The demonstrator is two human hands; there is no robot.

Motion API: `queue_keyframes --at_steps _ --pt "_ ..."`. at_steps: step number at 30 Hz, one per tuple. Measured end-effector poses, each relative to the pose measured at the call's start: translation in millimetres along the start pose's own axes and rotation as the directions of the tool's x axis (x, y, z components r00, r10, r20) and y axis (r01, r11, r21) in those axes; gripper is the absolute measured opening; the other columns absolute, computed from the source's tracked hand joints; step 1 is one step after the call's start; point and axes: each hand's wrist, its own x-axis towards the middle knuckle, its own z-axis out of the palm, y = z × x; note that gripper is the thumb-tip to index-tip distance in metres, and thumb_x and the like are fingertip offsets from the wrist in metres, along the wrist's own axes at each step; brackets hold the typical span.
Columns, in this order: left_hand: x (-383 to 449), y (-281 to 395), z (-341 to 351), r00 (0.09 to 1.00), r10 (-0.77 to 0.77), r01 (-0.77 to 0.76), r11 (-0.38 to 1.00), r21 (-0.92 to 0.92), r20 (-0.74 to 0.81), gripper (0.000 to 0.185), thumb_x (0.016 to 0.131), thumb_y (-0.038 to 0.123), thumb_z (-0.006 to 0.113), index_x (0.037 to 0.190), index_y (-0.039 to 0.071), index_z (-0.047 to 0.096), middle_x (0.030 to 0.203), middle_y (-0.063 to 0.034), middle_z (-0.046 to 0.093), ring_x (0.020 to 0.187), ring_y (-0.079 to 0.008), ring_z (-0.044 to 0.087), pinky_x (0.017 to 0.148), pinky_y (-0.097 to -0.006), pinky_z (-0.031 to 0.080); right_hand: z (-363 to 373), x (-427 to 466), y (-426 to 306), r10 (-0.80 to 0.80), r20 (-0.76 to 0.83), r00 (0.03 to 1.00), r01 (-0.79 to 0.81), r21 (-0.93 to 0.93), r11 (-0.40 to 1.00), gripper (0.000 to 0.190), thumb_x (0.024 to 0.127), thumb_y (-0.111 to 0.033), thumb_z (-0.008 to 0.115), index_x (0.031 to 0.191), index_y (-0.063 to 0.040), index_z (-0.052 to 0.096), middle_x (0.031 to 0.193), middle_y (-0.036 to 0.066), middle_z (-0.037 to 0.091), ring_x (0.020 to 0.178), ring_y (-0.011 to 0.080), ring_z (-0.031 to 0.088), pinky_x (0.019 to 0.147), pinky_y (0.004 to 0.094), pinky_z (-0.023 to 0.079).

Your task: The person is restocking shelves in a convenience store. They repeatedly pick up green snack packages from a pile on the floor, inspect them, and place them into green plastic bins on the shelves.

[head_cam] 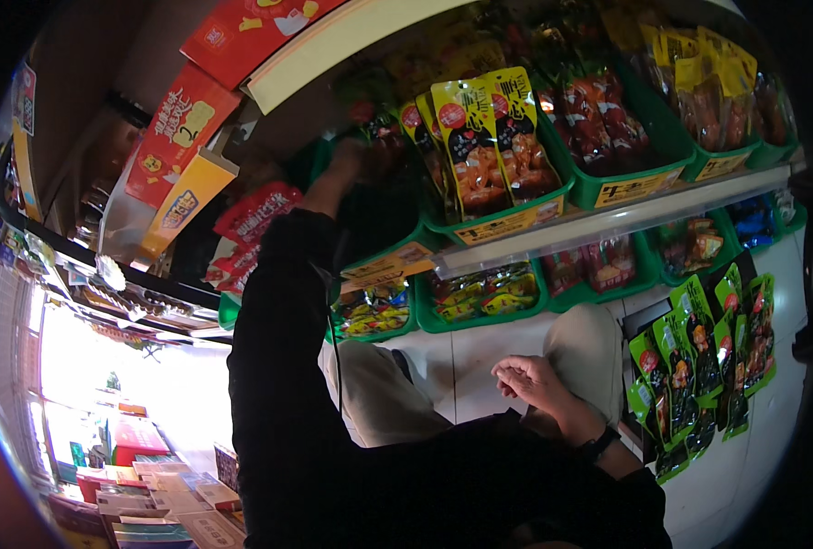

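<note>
My left hand (pixel 348 161) reaches deep into a green plastic basket (pixel 386 254) on the upper shelf. It is dim and blurred there, close to dark snack packs at the back, and its fingers are partly hidden. My right hand (pixel 530 381) is by my bent knee, fingers loosely curled, with no object visible in it. Right of the left hand's basket, yellow-and-black snack pouches (pixel 475 147) stand upright in another green basket. Green snack pouches (pixel 684 357) lie in an overlapping pile at my right, over a dark box or tray and the floor.
Several green baskets of snacks line both shelves, including dark red packs (pixel 602 113) above and small yellow packets (pixel 482 291) below. The upper shelf's front edge (pixel 612 219) crosses before me. Red bags (pixel 255 216) hang near my left sleeve. Cartons (pixel 187 491) lie at lower left.
</note>
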Motion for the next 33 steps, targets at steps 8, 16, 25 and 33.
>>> queue_keyframes --at_steps 8,16,25,33 --pt "-22 43 12 0.972 -0.176 0.131 0.957 -0.259 -0.158 0.032 0.082 0.033 0.066 0.074 0.002 0.066 0.073 -0.0093 0.065 0.065 -0.0202 0.064 0.055 -0.0338 0.048 -3 1 7 -0.030 -0.029 0.999 0.029 -0.024 0.999 0.017 0.096 -0.012 0.053 0.099 0.002 0.062 0.075 0.003 0.060 0.065 0.0069 0.056 0.058 0.0222 0.047" --pt "-24 59 8 0.991 -0.131 0.125 0.985 -0.118 -0.040 0.024 0.086 0.021 0.063 0.079 -0.001 0.065 0.077 -0.0126 0.066 0.060 -0.0214 0.061 0.050 -0.0330 0.046 -6 0 5 -0.048 -0.037 0.998 0.046 -0.067 0.997 0.016 0.096 -0.011 0.053 0.099 0.003 0.062 0.075 0.004 0.061 0.065 0.0072 0.057 0.058 0.0229 0.048" --pt "-33 49 4 0.992 -0.124 0.116 0.916 -0.384 0.005 0.013 0.085 0.009 0.066 0.081 -0.004 0.065 0.078 -0.0145 0.066 0.061 -0.0225 0.062 0.048 -0.0335 0.047 -4 1 7 -0.042 -0.029 0.999 0.040 -0.072 0.997 0.016 0.095 -0.010 0.053 0.099 0.003 0.062 0.075 0.003 0.061 0.065 0.0071 0.056 0.058 0.0226 0.048" --pt "-3 10 9 0.989 -0.133 0.125 0.986 -0.111 -0.067 0.013 0.080 0.013 0.068 0.074 0.003 0.062 0.070 -0.0147 0.063 0.056 -0.0250 0.061 0.044 -0.0368 0.045 -1 1 4 -0.044 -0.017 0.999 0.042 -0.091 0.995 0.016 0.095 -0.011 0.054 0.097 0.002 0.062 0.073 0.003 0.061 0.063 0.0069 0.056 0.057 0.0223 0.048"
